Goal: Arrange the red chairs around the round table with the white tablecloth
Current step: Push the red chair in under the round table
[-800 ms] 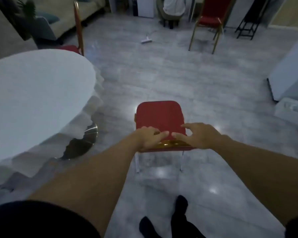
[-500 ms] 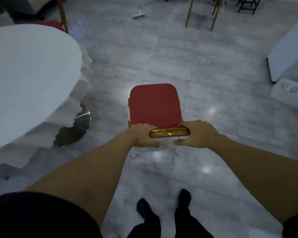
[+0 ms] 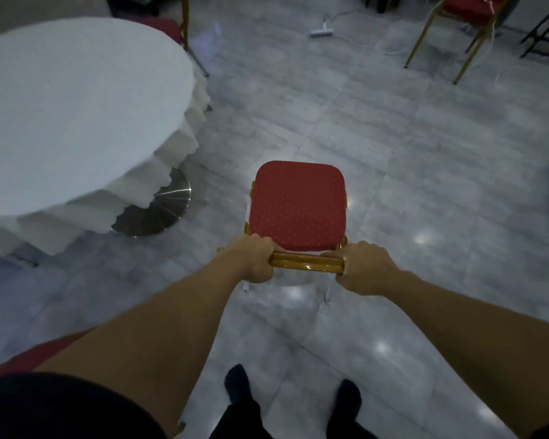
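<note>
Your left hand [image 3: 255, 257] and right hand [image 3: 363, 267] each wrap tight around the gold top rail of the red chair [image 3: 297, 205], standing on the floor right of the white-clothed worktop [image 3: 76, 122].

No writing, label, brand, number or sign can be read anywhere in this view; the red padded chair seat with its gold metal frame [image 3: 297, 205] carries only a pattern of small pale dots, not letters; the round table's white pleated tablecloth [image 3: 76, 106] is plain; the grey glossy floor tiles [image 3: 409, 147] bear no markings.
</note>
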